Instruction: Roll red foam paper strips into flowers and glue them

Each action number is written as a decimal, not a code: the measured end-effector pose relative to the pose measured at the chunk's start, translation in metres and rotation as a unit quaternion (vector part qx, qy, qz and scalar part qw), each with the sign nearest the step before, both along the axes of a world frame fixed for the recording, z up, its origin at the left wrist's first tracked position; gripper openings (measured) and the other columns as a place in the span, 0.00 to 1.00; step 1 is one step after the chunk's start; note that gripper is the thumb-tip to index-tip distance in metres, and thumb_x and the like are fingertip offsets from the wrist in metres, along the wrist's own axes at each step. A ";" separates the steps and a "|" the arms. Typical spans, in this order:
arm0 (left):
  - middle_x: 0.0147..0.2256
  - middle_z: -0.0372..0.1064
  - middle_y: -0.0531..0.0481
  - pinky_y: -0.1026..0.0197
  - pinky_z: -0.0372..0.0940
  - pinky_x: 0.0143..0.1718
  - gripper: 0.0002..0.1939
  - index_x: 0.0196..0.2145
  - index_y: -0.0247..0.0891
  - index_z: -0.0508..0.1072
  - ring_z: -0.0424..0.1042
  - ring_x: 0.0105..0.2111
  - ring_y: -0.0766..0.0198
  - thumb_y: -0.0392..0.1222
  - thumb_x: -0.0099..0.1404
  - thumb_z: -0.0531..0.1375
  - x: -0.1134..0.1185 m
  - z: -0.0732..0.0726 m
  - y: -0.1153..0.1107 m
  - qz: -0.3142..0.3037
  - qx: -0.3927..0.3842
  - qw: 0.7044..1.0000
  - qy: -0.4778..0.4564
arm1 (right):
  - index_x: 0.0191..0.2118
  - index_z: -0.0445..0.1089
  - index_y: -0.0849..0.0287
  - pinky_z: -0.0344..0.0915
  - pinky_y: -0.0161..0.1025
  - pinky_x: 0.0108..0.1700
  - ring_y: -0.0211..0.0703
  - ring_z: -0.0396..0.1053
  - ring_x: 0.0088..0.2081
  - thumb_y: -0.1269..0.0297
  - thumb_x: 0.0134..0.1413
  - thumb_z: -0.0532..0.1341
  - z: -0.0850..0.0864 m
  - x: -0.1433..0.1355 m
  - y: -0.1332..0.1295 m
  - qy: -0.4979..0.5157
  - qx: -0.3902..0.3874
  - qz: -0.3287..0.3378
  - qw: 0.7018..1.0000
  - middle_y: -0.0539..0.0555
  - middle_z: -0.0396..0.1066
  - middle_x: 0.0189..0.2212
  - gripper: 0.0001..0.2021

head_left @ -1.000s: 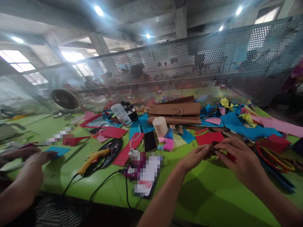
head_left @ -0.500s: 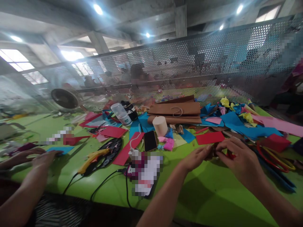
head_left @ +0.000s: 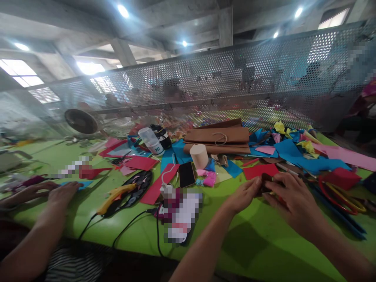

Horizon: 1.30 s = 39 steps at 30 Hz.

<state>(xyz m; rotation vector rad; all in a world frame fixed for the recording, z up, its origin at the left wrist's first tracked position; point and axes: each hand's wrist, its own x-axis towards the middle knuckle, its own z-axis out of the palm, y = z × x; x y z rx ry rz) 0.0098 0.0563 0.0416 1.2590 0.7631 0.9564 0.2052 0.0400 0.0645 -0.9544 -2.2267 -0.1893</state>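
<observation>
Above the green table's right half, my left hand (head_left: pixel 243 195) pinches a small dark brown piece (head_left: pixel 266 178), perhaps paper or felt. My right hand (head_left: pixel 290 196) closes on the same piece from the other side, its fingers bent. A bit of red shows beneath the right fingers; what it belongs to is hidden. Just behind the hands lies a flat red sheet (head_left: pixel 258 170). To the right of my right hand are a folded red piece (head_left: pixel 343 177) and red and yellow loops (head_left: pixel 342 196).
A co-worker's hands (head_left: pixel 63 192) rest on a blue sheet at the left. Between us lie a yellow glue gun (head_left: pixel 117 197) on a black tray, cords, a phone (head_left: pixel 187 175) and a power strip (head_left: pixel 166 211). Behind stand a cream roll (head_left: pixel 199 156), folded brown sheets (head_left: pixel 217 135) and a bottle (head_left: pixel 150 141).
The brown piece now stands up more visibly between my fingers. My right fingers have shifted and straightened slightly. The co-worker's near hand has moved a little to the right over the blue sheet.
</observation>
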 end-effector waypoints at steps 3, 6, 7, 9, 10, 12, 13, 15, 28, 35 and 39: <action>0.54 0.75 0.40 0.51 0.64 0.59 0.44 0.58 0.39 0.76 0.72 0.56 0.49 0.77 0.57 0.65 0.000 0.000 0.001 0.016 -0.027 0.999 -0.023 | 0.55 0.75 0.51 0.69 0.53 0.51 0.57 0.72 0.52 0.59 0.69 0.61 0.003 0.003 0.000 0.032 -0.016 0.028 0.999 0.59 0.73 0.48 0.13; 0.53 0.75 0.39 0.50 0.64 0.59 0.43 0.56 0.39 0.77 0.72 0.56 0.50 0.76 0.57 0.65 -0.002 -0.002 0.004 0.037 -0.034 0.999 -0.010 | 0.58 0.72 0.48 0.71 0.49 0.52 0.53 0.73 0.53 0.62 0.70 0.61 0.008 0.007 -0.001 0.095 -0.069 0.058 0.991 0.57 0.74 0.51 0.14; 0.53 0.75 0.39 0.51 0.64 0.59 0.42 0.55 0.38 0.77 0.72 0.56 0.50 0.76 0.58 0.65 -0.002 -0.003 0.005 0.042 -0.032 0.999 -0.004 | 0.59 0.71 0.47 0.71 0.47 0.52 0.52 0.73 0.53 0.62 0.70 0.60 0.009 0.009 -0.001 0.116 -0.083 0.059 0.988 0.56 0.74 0.51 0.15; 0.54 0.75 0.39 0.51 0.64 0.59 0.41 0.54 0.38 0.77 0.72 0.56 0.50 0.76 0.58 0.64 -0.003 -0.005 0.006 0.046 -0.032 0.998 -0.001 | 0.58 0.71 0.47 0.71 0.47 0.53 0.51 0.74 0.53 0.62 0.70 0.60 0.010 0.014 -0.001 0.139 -0.086 0.048 0.985 0.56 0.75 0.51 0.13; 0.55 0.75 0.39 0.51 0.65 0.59 0.41 0.53 0.39 0.77 0.72 0.57 0.50 0.76 0.58 0.64 -0.003 -0.005 0.006 0.047 -0.033 0.998 -0.004 | 0.56 0.72 0.46 0.70 0.48 0.54 0.52 0.74 0.54 0.62 0.70 0.61 0.009 0.015 -0.001 0.138 -0.075 0.041 0.987 0.55 0.75 0.51 0.12; 0.56 0.75 0.39 0.50 0.64 0.60 0.41 0.54 0.39 0.77 0.72 0.59 0.49 0.76 0.58 0.65 -0.002 -0.005 0.006 0.048 -0.038 0.998 -0.016 | 0.55 0.74 0.46 0.69 0.51 0.55 0.54 0.73 0.54 0.63 0.70 0.61 0.006 0.017 -0.001 0.109 -0.042 0.028 0.993 0.55 0.75 0.50 0.12; 0.57 0.74 0.39 0.50 0.64 0.61 0.42 0.55 0.39 0.77 0.71 0.60 0.48 0.76 0.58 0.65 -0.001 -0.005 0.006 0.048 -0.039 0.998 -0.021 | 0.55 0.74 0.47 0.69 0.52 0.55 0.55 0.73 0.54 0.62 0.69 0.61 0.004 0.017 -0.001 0.087 -0.023 0.019 0.996 0.56 0.76 0.50 0.12; 0.59 0.73 0.39 0.49 0.63 0.62 0.42 0.56 0.39 0.76 0.70 0.61 0.47 0.75 0.57 0.66 0.000 -0.005 0.005 0.048 -0.044 0.997 -0.028 | 0.56 0.75 0.49 0.68 0.55 0.56 0.58 0.74 0.53 0.62 0.69 0.61 0.000 0.014 -0.002 0.040 0.011 -0.005 0.999 0.58 0.76 0.50 0.13; 0.59 0.74 0.38 0.45 0.61 0.66 0.45 0.59 0.38 0.76 0.70 0.62 0.45 0.77 0.58 0.64 -0.001 -0.009 0.003 0.001 -0.040 0.999 -0.032 | 0.53 0.73 0.54 0.68 0.55 0.54 0.57 0.75 0.50 0.59 0.70 0.60 -0.006 0.009 -0.001 -0.040 -0.002 -0.004 0.999 0.60 0.75 0.47 0.11; 0.55 0.76 0.38 0.44 0.63 0.65 0.47 0.59 0.37 0.77 0.71 0.60 0.45 0.79 0.58 0.62 0.001 -0.011 0.004 0.016 -0.031 0.999 -0.005 | 0.53 0.74 0.56 0.72 0.52 0.47 0.58 0.75 0.47 0.61 0.69 0.60 -0.008 0.004 0.000 -0.017 -0.007 -0.004 1.000 0.61 0.76 0.47 0.12; 0.56 0.76 0.38 0.46 0.64 0.64 0.47 0.59 0.38 0.76 0.71 0.60 0.46 0.80 0.59 0.60 0.003 -0.012 0.005 0.022 -0.036 0.999 -0.019 | 0.46 0.77 0.52 0.74 0.46 0.43 0.51 0.77 0.42 0.59 0.69 0.61 -0.002 0.007 0.006 0.089 -0.095 0.032 0.991 0.56 0.77 0.41 0.08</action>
